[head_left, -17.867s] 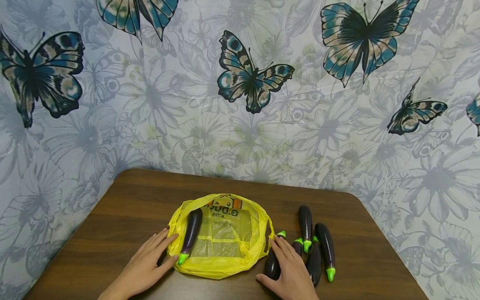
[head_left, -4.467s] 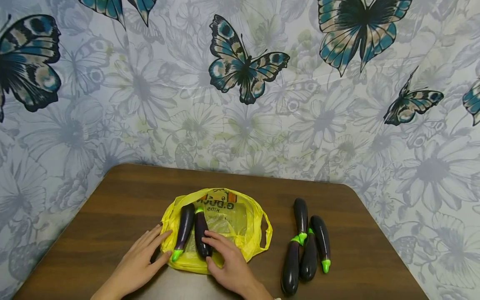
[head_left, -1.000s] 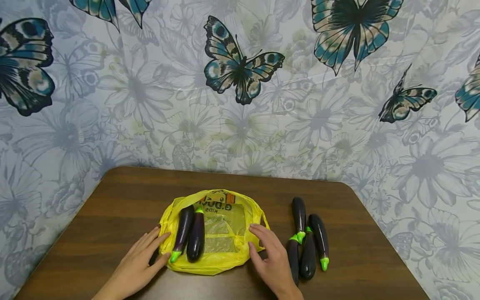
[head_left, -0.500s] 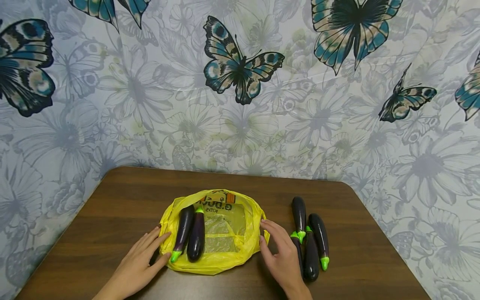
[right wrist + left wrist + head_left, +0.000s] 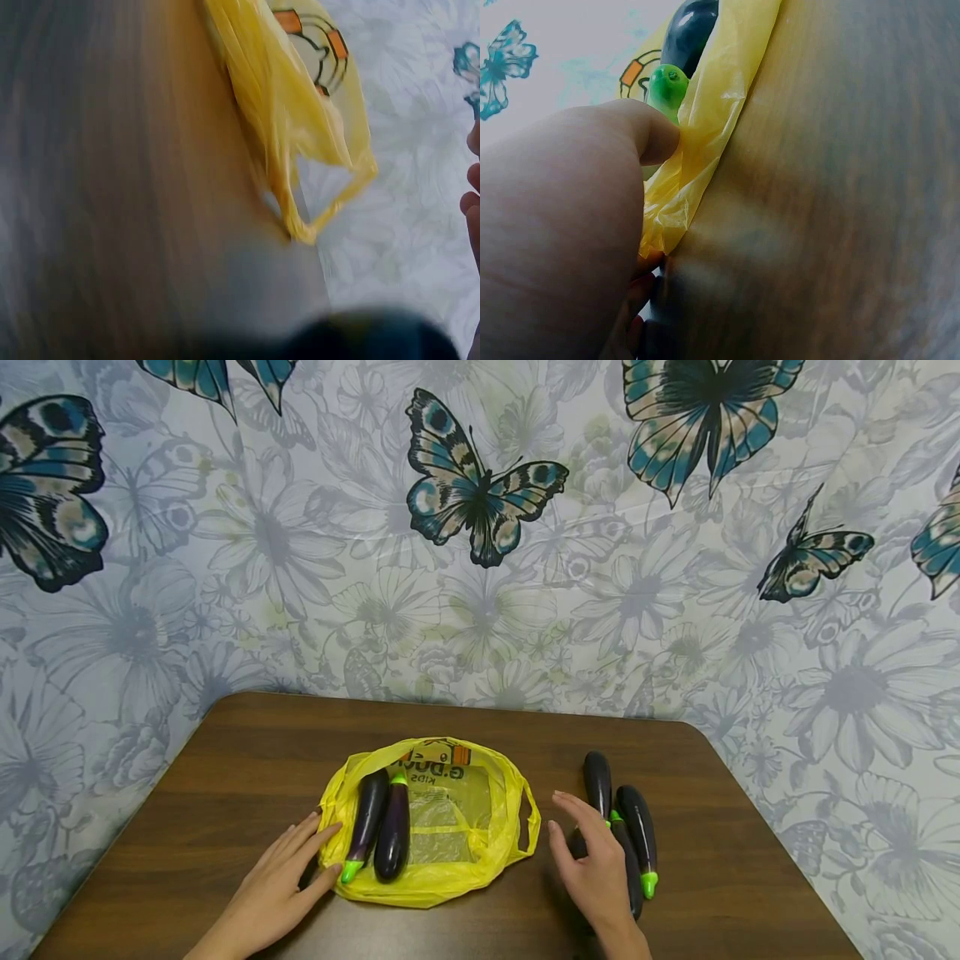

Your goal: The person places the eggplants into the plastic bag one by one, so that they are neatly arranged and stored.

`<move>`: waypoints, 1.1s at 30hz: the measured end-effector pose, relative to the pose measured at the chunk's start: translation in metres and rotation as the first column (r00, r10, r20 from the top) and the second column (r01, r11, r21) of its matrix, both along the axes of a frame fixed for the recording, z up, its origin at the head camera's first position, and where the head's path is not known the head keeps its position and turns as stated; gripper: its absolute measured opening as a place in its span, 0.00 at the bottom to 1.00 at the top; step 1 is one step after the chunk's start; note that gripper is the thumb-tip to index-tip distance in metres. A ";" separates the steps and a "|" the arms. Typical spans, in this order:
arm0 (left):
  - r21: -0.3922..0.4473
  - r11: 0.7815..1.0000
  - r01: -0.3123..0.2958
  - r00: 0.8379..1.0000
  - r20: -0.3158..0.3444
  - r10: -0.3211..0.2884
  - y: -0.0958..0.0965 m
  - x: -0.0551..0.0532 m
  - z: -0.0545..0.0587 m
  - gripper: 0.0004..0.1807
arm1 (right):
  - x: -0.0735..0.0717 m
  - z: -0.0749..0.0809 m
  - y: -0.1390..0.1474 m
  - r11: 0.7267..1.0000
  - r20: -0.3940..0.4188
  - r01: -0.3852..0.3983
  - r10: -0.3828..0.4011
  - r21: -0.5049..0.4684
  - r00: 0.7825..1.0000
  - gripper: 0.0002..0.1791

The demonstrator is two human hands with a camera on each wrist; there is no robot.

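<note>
A yellow plastic bag (image 5: 442,893) lies with its mouth spread wide, two eggplants (image 5: 393,835) side by side in its left part. My left hand (image 5: 273,885) pinches the bag's left edge; the left wrist view shows the thumb (image 5: 656,131) inside the rim and the fingers outside. To the right of the bag my right hand (image 5: 596,864) hovers with relaxed, parted fingers, overlapping a group of eggplants (image 5: 636,827). One of these is mostly hidden behind that hand. In the right wrist view a dark, blurred shape (image 5: 375,337) fills the bottom edge.
The brown wooden table (image 5: 262,752) has rounded far corners and meets a wall covering (image 5: 300,610) printed with butterflies and flowers. A loop handle (image 5: 531,818) of the bag sticks out toward the right hand.
Since the oldest frame a second eggplant has come into the bag from the right-hand group. In the last second my right hand has moved right, off the bag's edge. The left hand stays put.
</note>
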State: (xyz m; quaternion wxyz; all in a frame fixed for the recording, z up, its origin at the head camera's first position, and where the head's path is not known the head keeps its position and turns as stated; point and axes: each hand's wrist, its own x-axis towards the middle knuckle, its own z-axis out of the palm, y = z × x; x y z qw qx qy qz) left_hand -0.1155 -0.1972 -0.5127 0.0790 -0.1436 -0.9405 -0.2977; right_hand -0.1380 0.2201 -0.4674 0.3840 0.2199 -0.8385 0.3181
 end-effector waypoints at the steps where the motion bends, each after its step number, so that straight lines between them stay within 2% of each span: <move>1: 0.005 1.000 0.000 1.000 0.000 0.000 0.000 0.000 0.000 0.30 | 0.000 0.000 0.003 1.000 0.000 0.008 -0.008 0.003 1.000 0.27; 10: 0.020 1.000 -0.006 1.000 0.023 0.006 0.000 0.001 0.000 0.30 | 0.000 -0.007 0.024 0.997 0.035 0.081 -0.081 -0.004 0.996 0.27; 15: 0.027 1.000 -0.006 0.999 0.044 0.005 0.000 0.001 0.000 0.31 | 0.000 -0.005 0.031 0.995 -0.002 0.098 -0.098 -0.016 0.995 0.28; 20: 0.027 1.000 -0.006 0.999 0.041 0.005 0.000 0.001 0.001 0.31 | -0.001 -0.002 0.039 0.989 0.012 0.138 -0.137 -0.045 0.990 0.28; 33: 0.011 1.000 -0.011 0.999 0.046 0.010 0.001 0.001 0.003 0.31 | 0.000 -0.003 0.058 0.951 0.084 0.288 -0.280 -0.109 0.956 0.27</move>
